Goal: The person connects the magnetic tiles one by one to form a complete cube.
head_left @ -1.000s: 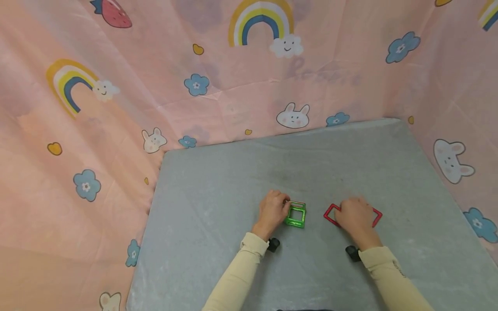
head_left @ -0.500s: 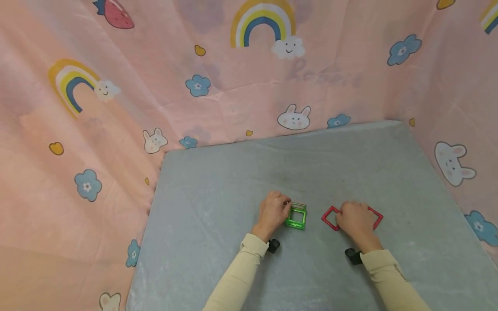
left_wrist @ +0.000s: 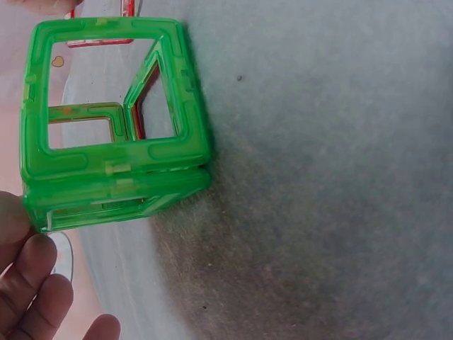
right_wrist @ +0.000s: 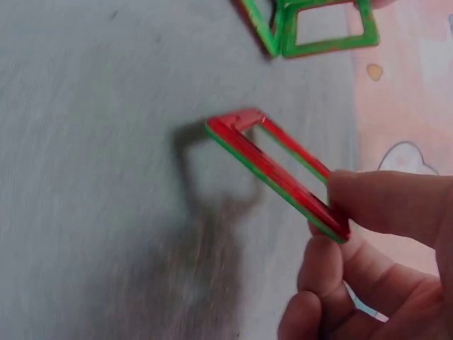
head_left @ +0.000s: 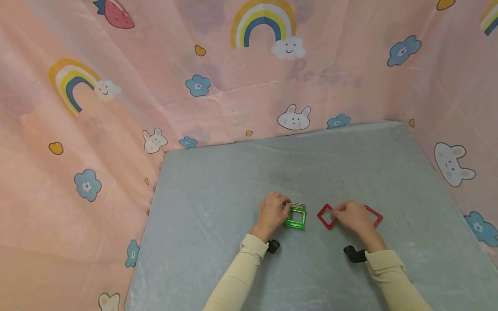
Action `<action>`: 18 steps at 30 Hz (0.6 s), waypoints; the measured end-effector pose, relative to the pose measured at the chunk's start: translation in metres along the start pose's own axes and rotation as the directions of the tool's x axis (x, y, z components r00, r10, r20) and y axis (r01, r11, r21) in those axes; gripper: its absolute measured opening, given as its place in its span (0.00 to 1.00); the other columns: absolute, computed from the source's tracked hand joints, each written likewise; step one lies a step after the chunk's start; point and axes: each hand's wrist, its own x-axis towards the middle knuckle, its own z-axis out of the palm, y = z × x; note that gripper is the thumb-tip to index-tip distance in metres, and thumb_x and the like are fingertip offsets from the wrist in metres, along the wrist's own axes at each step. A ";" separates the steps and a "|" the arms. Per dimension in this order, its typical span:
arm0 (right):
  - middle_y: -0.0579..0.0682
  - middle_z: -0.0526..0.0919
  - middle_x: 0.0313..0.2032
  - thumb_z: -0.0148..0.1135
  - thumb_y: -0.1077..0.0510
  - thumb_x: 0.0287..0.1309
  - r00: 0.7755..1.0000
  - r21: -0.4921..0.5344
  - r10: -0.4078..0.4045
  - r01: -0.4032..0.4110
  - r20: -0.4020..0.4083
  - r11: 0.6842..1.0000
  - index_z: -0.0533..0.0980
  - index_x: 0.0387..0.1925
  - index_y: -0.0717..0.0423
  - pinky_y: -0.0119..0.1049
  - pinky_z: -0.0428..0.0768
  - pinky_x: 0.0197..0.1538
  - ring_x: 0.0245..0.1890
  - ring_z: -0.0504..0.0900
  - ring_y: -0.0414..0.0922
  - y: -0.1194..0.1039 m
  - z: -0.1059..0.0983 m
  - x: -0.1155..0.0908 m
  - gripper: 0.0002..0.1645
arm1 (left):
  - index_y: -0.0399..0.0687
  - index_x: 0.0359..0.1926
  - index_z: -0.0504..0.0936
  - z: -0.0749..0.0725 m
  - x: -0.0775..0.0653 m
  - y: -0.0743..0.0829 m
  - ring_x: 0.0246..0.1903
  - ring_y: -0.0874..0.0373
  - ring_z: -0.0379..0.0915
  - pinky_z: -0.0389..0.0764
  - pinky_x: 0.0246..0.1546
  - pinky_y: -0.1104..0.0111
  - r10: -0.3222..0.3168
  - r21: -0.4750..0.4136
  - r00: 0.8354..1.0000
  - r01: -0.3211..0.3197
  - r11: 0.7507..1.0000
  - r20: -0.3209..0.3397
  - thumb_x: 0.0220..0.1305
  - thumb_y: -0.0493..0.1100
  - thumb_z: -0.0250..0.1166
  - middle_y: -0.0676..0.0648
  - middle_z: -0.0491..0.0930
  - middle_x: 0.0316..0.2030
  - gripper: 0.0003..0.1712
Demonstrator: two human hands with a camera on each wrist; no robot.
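Observation:
Green magnetic tiles form a small open-framed box [head_left: 296, 225] on the table. My left hand [head_left: 271, 213] pinches it at its left side; in the left wrist view the fingertips [left_wrist: 37, 253] sit at a lower corner of the green frame [left_wrist: 117, 157]. My right hand [head_left: 355, 217] holds a red square magnetic tile [head_left: 323, 221] between thumb and fingers. Seen by the right wrist, the tile [right_wrist: 282, 178] tilts above the table, casting a shadow, and a green edge runs along its underside. Part of its near end is hidden by the thumb.
Another red tile [head_left: 374, 211] lies on the grey-covered table [head_left: 218, 185] behind the right hand, which partly covers it. A pink printed curtain [head_left: 241, 95] stands along the back and sides of the table.
My right hand has turned and drawn the red tile slightly left toward the green box, away from the other red tile. The left hand keeps its place on the box.

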 end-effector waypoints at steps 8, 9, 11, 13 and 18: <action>0.52 0.84 0.27 0.63 0.51 0.57 0.989 0.058 -0.008 0.017 -0.148 0.998 0.84 0.29 0.60 0.37 0.69 0.25 0.24 0.75 0.44 -0.018 0.011 -0.001 0.14 | 0.54 0.32 0.89 0.000 -0.001 0.000 0.29 0.63 0.71 0.73 0.26 0.76 -0.035 -0.010 0.999 0.035 0.999 -0.008 0.62 0.44 0.68 0.56 0.78 0.27 0.05; 0.52 0.84 0.26 0.63 0.52 0.57 0.983 0.056 -0.023 0.034 -0.181 0.998 0.84 0.28 0.59 0.37 0.69 0.25 0.23 0.76 0.44 -0.020 0.013 0.000 0.14 | 0.54 0.32 0.89 0.000 -0.001 0.000 0.29 0.63 0.71 0.73 0.26 0.76 -0.038 -0.009 0.999 0.037 0.999 -0.015 0.62 0.44 0.68 0.56 0.78 0.26 0.04; 0.50 0.83 0.23 0.63 0.54 0.56 0.970 0.055 -0.047 0.062 -0.240 0.997 0.84 0.26 0.58 0.37 0.69 0.24 0.21 0.75 0.44 -0.024 0.018 0.001 0.12 | 0.53 0.31 0.89 0.000 -0.001 0.000 0.28 0.62 0.71 0.73 0.26 0.76 -0.039 -0.015 0.999 0.039 0.999 -0.030 0.61 0.43 0.69 0.55 0.78 0.26 0.04; 0.49 0.82 0.21 0.64 0.55 0.55 0.953 0.054 -0.075 0.094 -0.293 0.994 0.83 0.24 0.58 0.37 0.68 0.23 0.20 0.74 0.43 -0.027 0.023 0.002 0.11 | 0.53 0.31 0.89 0.000 -0.001 0.000 0.28 0.62 0.71 0.73 0.25 0.76 -0.040 -0.019 0.998 0.040 0.999 -0.044 0.60 0.43 0.69 0.55 0.78 0.25 0.04; 0.49 0.82 0.20 0.65 0.58 0.53 0.913 0.039 -0.134 0.161 -0.384 0.986 0.83 0.19 0.56 0.38 0.71 0.23 0.19 0.75 0.43 -0.031 0.035 0.004 0.10 | 0.53 0.30 0.89 0.000 -0.002 0.000 0.27 0.63 0.70 0.71 0.24 0.77 -0.055 -0.014 0.997 0.054 0.998 -0.054 0.60 0.43 0.69 0.56 0.78 0.25 0.04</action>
